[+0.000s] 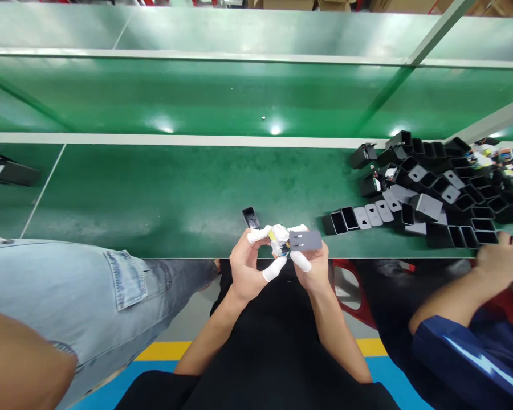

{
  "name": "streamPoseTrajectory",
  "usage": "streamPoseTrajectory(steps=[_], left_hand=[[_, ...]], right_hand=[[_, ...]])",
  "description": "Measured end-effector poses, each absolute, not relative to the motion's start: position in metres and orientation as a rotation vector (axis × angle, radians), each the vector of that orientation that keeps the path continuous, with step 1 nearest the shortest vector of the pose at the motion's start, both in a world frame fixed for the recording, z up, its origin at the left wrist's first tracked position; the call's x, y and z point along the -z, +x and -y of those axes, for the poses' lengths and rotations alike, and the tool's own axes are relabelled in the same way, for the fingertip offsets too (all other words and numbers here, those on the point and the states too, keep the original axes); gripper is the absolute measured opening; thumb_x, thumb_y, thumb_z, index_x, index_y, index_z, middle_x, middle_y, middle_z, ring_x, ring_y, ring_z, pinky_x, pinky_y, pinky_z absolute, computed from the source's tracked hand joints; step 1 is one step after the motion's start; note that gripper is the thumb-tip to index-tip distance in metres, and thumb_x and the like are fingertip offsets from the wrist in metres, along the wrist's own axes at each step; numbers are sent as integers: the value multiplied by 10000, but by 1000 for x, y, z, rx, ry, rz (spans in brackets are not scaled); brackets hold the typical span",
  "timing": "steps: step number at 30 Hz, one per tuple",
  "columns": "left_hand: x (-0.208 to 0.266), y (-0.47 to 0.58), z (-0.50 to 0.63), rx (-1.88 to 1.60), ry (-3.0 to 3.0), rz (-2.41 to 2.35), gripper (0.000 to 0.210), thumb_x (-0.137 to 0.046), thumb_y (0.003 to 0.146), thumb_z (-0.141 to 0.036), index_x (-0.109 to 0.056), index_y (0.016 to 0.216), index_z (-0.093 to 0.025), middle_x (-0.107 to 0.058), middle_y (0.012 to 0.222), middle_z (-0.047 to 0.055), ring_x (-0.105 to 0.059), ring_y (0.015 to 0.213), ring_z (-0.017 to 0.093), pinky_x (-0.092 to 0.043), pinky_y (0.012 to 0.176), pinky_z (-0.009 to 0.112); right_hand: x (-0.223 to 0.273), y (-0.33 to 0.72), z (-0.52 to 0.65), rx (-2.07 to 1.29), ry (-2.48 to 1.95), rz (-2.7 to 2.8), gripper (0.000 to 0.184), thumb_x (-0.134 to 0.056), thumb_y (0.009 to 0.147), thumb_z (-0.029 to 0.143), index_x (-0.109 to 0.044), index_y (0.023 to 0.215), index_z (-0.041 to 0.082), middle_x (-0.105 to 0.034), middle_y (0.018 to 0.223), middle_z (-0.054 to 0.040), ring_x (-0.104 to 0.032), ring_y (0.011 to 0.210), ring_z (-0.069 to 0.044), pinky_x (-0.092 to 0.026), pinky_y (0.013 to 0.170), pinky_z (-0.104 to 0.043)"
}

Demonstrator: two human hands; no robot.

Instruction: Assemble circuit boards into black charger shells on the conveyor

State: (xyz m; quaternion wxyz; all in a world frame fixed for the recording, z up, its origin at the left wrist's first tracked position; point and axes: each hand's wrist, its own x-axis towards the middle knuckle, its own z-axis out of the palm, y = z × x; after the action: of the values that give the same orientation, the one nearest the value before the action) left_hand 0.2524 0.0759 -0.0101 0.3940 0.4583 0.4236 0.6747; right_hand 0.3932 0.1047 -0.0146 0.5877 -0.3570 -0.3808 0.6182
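Note:
White finger cots cover several fingertips on both my hands, held close together at the bench's front edge. My left hand [248, 267] is closed on a small white and yellow electronic assembly [279, 238]. My right hand [314, 267] grips a flat grey end plate [306, 241] with slots in it, by its edge. Plate and assembly meet between my fingers; whether they are joined I cannot tell. Just beyond my left fingers a small black rectangular piece [251, 217] lies on the green bench [188, 193].
Many open black casings [465, 236] are heaped at the right, with a row of grey end plates [373, 215] beside them. A black casing [8, 171] lies far left. A raised shelf edge [196, 139] runs behind. People are close by on both sides; one hand [502, 259] shows at right.

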Motion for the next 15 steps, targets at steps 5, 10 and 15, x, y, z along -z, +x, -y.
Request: streamPoseTrajectory(steps=[5, 10, 15], left_hand=[[0, 260, -71, -1557, 569, -826, 535, -1021, 699, -402, -841, 1174, -234, -764, 1106, 79, -781, 1016, 242, -680, 935, 366], [-7, 261, -72, -1345, 151, -768, 461, -859, 805, -581, -802, 1035, -186, -800, 1041, 103, -760, 939, 235, -671, 854, 355], [-2, 255, -76, -1305, 157, -826, 463, -689, 887, -644, -747, 1012, -202, -766, 1026, 119, -713, 875, 225, -633, 735, 371]], right_hand=[[8, 404, -115, -1322, -788, 1061, 388, -996, 784, 390, -815, 1118, 313, -765, 1057, -54, -733, 956, -232, -645, 912, -418], [-8, 408, -115, -1369, -847, 1283, 396, -918, 892, 338, -795, 1267, 317, -715, 1068, -38, -680, 1013, -234, -580, 980, -431], [-15, 413, -114, -1373, -883, 1357, 397, -896, 919, 310, -795, 1301, 342, -733, 1186, -53, -648, 1050, -237, -547, 1016, -437]])
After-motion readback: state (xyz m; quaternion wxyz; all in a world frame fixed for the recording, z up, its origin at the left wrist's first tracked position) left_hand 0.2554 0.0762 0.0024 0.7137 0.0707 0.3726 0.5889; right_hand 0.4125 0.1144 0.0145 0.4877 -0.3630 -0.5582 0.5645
